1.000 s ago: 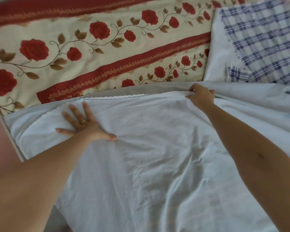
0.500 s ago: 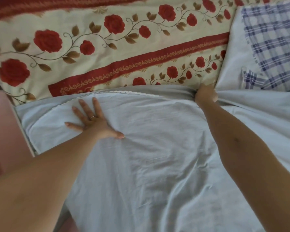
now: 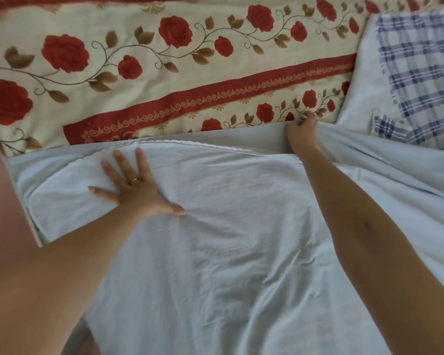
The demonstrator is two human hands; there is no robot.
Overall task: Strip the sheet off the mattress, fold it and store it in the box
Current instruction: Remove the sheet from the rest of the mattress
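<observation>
A pale blue-white sheet (image 3: 228, 247) lies spread and wrinkled over the near part of the bed, its far edge folded along a lace-trimmed line. My left hand (image 3: 136, 185) presses flat on the sheet at the left, fingers spread, a ring on one finger. At the sheet's far edge my right hand (image 3: 301, 133) grips a fold of the cloth, fingers curled round it, right at the border of the rose-patterned mattress cover (image 3: 164, 73). No box is in view.
A blue-and-white checked cloth (image 3: 420, 73) lies on a white pillow or bundle at the upper right. The bed's left edge (image 3: 26, 213) drops to a pinkish floor (image 3: 3, 213).
My right hand has pushed the sheet's edge farther away, up to the rose-patterned cover, pulling the fold taut. My left hand stays pressed flat in the same spot.
</observation>
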